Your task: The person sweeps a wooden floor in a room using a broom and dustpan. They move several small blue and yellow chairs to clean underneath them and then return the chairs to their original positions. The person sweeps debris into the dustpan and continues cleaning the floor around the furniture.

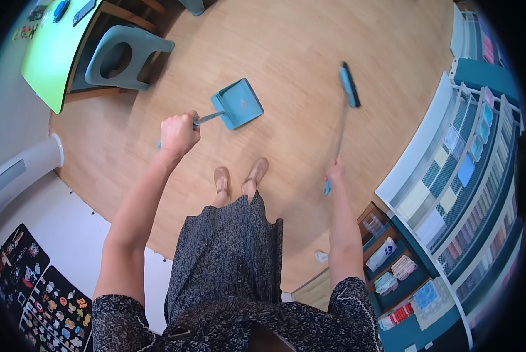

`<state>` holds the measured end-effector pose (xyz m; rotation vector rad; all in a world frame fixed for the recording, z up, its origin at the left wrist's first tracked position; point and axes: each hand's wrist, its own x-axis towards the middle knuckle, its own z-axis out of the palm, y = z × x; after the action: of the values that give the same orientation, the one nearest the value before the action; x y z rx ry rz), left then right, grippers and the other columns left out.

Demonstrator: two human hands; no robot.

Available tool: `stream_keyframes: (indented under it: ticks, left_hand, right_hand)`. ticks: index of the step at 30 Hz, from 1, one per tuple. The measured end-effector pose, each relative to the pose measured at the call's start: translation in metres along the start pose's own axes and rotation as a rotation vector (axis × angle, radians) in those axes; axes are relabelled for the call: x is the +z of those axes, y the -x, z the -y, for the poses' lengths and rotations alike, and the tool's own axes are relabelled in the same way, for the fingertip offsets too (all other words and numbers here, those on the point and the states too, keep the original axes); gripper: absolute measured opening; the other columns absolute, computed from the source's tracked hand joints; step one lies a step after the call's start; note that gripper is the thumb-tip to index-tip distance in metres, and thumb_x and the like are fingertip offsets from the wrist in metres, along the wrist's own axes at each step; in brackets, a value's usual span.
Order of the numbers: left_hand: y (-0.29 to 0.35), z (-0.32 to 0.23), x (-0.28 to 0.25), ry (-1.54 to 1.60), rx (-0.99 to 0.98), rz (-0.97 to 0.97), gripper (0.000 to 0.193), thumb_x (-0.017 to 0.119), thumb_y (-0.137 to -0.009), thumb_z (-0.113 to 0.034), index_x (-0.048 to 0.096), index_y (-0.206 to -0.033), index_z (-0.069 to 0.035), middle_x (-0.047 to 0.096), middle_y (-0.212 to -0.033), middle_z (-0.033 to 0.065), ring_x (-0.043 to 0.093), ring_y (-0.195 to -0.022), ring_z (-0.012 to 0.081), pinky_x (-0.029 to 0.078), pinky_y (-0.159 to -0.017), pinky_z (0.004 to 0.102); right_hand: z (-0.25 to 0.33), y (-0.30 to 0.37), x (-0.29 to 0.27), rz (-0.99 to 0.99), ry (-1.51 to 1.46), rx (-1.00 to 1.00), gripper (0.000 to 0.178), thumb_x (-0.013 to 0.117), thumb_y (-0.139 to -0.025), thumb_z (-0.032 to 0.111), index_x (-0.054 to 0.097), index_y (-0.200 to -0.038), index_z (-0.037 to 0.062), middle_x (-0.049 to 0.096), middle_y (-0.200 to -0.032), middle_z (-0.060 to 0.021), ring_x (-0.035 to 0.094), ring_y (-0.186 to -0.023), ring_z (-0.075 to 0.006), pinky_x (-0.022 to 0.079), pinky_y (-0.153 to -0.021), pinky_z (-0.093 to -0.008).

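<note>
My left hand (179, 134) is wrapped round the handle of a blue long-handled dustpan (239, 105). Its pan hangs or rests ahead of my feet, with a small light patch inside that I cannot make out. Out to the right, my right hand (335, 170) grips the thin handle of a broom (349, 85), closed near its blue end. The broom head, blue with dark bristles, is at the far right over the wooden floor (298, 129), well apart from the dustpan. Whether the bristles touch the floor I cannot tell.
A grey-blue plastic chair (128, 58) stands by a green-topped table (51, 64) at the far left. A white rounded column-like appliance (25, 170) is below it. Display shelves (451, 193) with small packs and trays curve along the right. A small white thing (321, 256) lies near my right forearm.
</note>
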<state>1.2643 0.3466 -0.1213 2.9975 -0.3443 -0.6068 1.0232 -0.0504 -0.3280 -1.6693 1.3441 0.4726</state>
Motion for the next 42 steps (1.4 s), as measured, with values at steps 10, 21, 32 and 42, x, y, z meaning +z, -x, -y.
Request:
stream_keyframes:
  ticks: [10,21,32,42]
  left_hand:
    - [0.039,0.050,0.010,0.066,0.055,-0.001,0.013,0.064,-0.074,-0.017,0.066,-0.085,-0.011,0.065,-0.076,0.0151,0.063,-0.072,0.0340,0.050,-0.064,0.0433]
    - [0.118,0.106,-0.016,0.090,0.251,0.069,0.015,0.062,-0.072,-0.010,0.064,-0.087,-0.010,0.065,-0.081,0.0131,0.062,-0.072,0.0344,0.049,-0.063,0.0434]
    - [0.168,0.128,-0.009,0.102,0.188,0.105,0.015,0.063,-0.074,-0.012,0.066,-0.088,-0.010,0.065,-0.081,0.0113,0.063,-0.074,0.0322,0.050,-0.065,0.0418]
    - [0.147,0.095,0.006,0.056,0.277,0.221,0.018,0.064,-0.075,-0.014,0.065,-0.093,-0.009,0.065,-0.082,0.0128,0.062,-0.076,0.0333,0.049,-0.067,0.0424]
  right_hand:
    - [-0.122,0.170,-0.017,0.253,0.658,-0.362,0.055,0.043,-0.093,0.015,0.024,-0.144,0.0094,0.060,-0.091,-0.0304,0.060,-0.084,-0.0428,0.046,-0.075,-0.0465]
    - [-0.101,0.291,-0.082,0.252,0.776,-0.200,0.055,0.044,-0.093,0.021,0.026,-0.145,0.0232,0.058,-0.102,-0.0303,0.060,-0.092,-0.0408,0.047,-0.080,-0.0455]
    - [-0.085,0.146,-0.030,0.277,0.852,-0.358,0.055,0.048,-0.091,0.016,0.031,-0.143,0.0280,0.062,-0.089,-0.0243,0.061,-0.083,-0.0390,0.048,-0.075,-0.0476]
    - [-0.131,0.214,-0.151,0.162,1.030,-0.342,0.049,0.049,-0.092,0.018,0.039,-0.139,0.0307,0.062,-0.082,-0.0256,0.061,-0.078,-0.0421,0.048,-0.072,-0.0467]
